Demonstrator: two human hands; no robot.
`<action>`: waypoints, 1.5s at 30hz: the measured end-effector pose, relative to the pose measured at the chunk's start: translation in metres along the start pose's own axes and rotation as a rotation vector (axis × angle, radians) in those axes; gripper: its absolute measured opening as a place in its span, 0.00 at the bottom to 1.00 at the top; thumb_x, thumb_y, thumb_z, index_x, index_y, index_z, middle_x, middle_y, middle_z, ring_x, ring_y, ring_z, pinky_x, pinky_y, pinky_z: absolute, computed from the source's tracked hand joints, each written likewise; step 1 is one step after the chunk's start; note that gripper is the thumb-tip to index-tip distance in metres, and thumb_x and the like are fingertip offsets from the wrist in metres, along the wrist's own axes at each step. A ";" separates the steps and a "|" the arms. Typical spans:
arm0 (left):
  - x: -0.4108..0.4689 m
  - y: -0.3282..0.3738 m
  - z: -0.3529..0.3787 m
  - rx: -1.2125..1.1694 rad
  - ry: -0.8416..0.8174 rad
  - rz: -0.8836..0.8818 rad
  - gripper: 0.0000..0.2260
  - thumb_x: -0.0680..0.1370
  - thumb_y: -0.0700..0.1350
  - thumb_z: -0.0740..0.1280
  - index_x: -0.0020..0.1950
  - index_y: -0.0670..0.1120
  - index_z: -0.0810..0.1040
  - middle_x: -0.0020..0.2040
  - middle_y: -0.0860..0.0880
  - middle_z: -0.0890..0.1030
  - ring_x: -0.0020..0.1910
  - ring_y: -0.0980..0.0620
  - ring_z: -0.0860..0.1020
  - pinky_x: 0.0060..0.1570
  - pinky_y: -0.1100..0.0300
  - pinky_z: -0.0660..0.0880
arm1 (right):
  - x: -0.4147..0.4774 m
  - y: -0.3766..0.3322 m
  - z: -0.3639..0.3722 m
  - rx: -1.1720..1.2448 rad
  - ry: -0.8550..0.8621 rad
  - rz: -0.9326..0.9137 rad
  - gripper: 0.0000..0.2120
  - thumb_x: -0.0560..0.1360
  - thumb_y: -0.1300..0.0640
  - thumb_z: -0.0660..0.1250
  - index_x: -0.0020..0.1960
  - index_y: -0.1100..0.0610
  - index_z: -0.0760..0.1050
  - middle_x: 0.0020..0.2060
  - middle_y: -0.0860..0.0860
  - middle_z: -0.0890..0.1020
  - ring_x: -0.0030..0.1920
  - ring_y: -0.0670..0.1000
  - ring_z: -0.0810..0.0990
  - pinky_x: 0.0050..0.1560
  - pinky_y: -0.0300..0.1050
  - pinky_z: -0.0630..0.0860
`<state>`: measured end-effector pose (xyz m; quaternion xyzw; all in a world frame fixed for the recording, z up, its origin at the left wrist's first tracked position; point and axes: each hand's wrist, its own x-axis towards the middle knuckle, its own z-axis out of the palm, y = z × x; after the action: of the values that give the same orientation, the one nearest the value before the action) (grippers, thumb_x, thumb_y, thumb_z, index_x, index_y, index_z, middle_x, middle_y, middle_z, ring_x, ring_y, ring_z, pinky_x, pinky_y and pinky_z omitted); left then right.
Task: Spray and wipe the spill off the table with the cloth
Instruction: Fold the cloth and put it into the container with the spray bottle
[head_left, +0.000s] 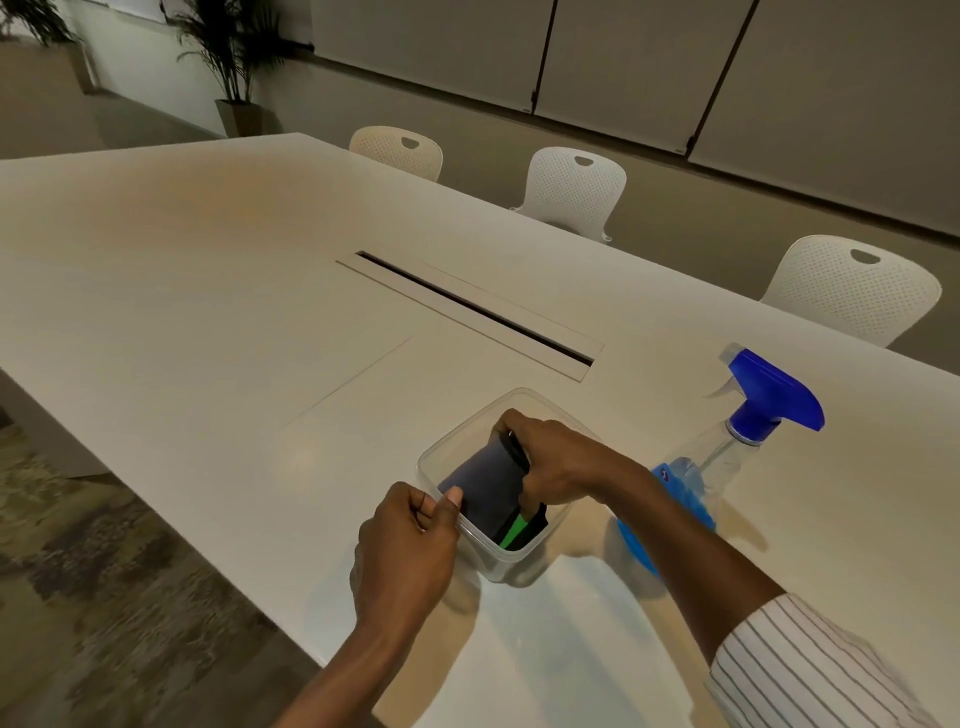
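Cloth (485, 486) half-hidden under right hand (558, 462) inside tub (511, 564)

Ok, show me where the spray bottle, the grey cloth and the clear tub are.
spray bottle (769, 402): head view, on its blue trigger head.
grey cloth (480, 480): head view, on the folded grey face inside the tub.
clear tub (524, 397): head view, on its far rim.
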<state>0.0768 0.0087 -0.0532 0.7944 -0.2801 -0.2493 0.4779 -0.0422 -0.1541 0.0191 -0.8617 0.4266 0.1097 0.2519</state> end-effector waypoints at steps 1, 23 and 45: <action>0.000 0.001 0.000 0.013 0.005 0.003 0.17 0.81 0.64 0.69 0.44 0.52 0.78 0.39 0.53 0.87 0.39 0.48 0.87 0.51 0.42 0.85 | -0.002 -0.002 0.000 -0.040 0.021 -0.003 0.35 0.68 0.64 0.80 0.70 0.50 0.68 0.60 0.54 0.79 0.57 0.55 0.80 0.54 0.48 0.83; -0.003 0.003 0.011 0.114 0.025 0.056 0.18 0.83 0.67 0.64 0.45 0.54 0.78 0.38 0.55 0.87 0.39 0.51 0.86 0.47 0.45 0.85 | 0.013 0.027 -0.004 0.439 -0.048 -0.102 0.23 0.71 0.63 0.81 0.59 0.52 0.74 0.49 0.47 0.83 0.47 0.46 0.83 0.38 0.32 0.79; -0.008 0.007 0.020 0.172 0.028 0.055 0.19 0.83 0.66 0.63 0.44 0.53 0.78 0.37 0.54 0.87 0.38 0.49 0.86 0.49 0.45 0.85 | 0.019 0.038 0.005 0.299 -0.109 0.042 0.28 0.70 0.55 0.82 0.66 0.57 0.76 0.51 0.55 0.86 0.42 0.53 0.85 0.30 0.35 0.76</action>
<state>0.0563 -0.0013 -0.0542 0.8279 -0.3157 -0.2000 0.4183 -0.0600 -0.1840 -0.0056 -0.7983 0.4418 0.0967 0.3978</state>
